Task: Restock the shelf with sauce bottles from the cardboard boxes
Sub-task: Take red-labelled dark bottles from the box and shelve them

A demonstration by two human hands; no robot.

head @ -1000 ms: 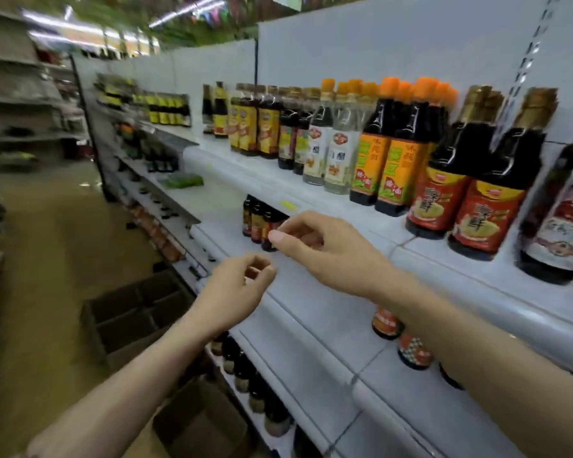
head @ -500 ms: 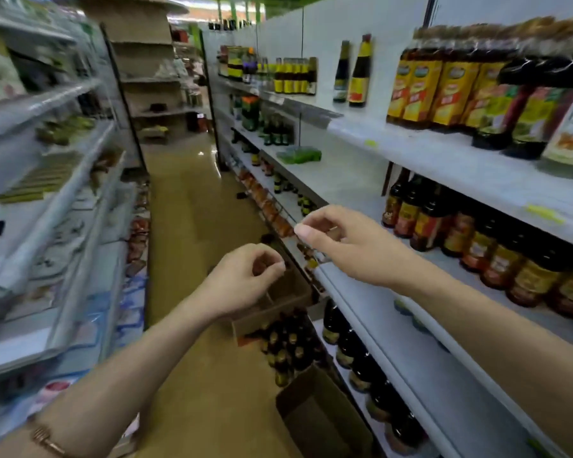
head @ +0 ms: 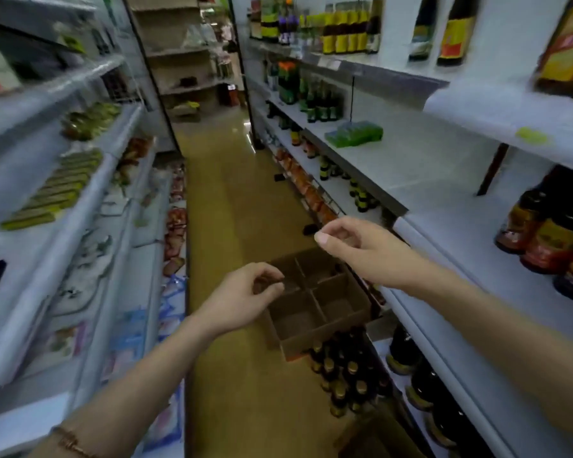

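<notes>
I am looking down a shop aisle. My left hand (head: 245, 299) hovers over an empty cardboard box (head: 321, 338) with dividers on the floor; its fingers are curled to the thumb around nothing. My right hand (head: 361, 249) floats higher, by the edge of the white shelf (head: 450, 206), loosely curled and holding nothing. Several dark sauce bottles with gold caps (head: 344, 378) stand on the floor just past the box. On the right of the shelf, more dark sauce bottles (head: 549, 239) stand in a row.
Another cardboard box (head: 377, 438) shows at the bottom edge. Dark bottles (head: 420, 388) fill the lowest right shelf. A green pack (head: 354, 133) lies on the middle shelf. Shelves of packaged goods (head: 57, 190) line the left side, with the yellow floor (head: 239, 206) between.
My view has swung left, from the bottle shelf to down the aisle. Both hands kept their curled pose and now hang over the floor box.
</notes>
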